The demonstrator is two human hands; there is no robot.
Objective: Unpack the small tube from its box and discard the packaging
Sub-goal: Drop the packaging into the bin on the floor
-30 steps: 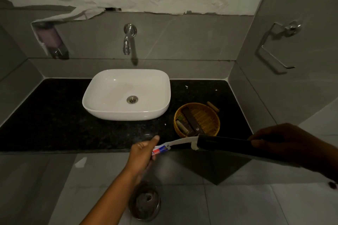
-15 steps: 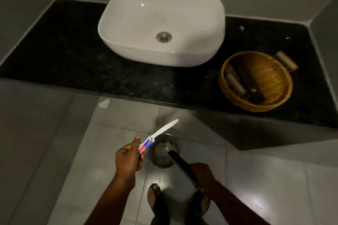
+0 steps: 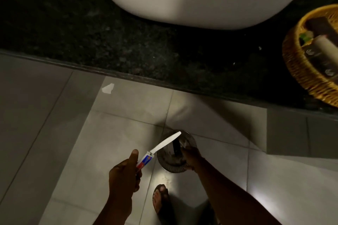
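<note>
My left hand (image 3: 124, 173) grips a small red, white and blue tube (image 3: 144, 160) together with a white toothbrush (image 3: 165, 142) that sticks up and to the right. My right hand (image 3: 191, 156) is at the rim of a small round metal bin (image 3: 164, 160) on the floor. Its fingers rest on a long dark box (image 3: 176, 147), which stands tilted inside the bin. Whether the fingers still grip the box is unclear.
A black stone counter (image 3: 91, 33) carries a white basin (image 3: 182, 5) and a wicker basket (image 3: 296, 67) with dark packets at the right. A white paper scrap (image 3: 108, 88) lies on the grey floor tiles. My sandalled foot (image 3: 161, 199) stands below the bin.
The view has dropped from the counter to the floor. My right hand moved the dark box down from counter height into the bin. My left hand kept the tube and toothbrush.
</note>
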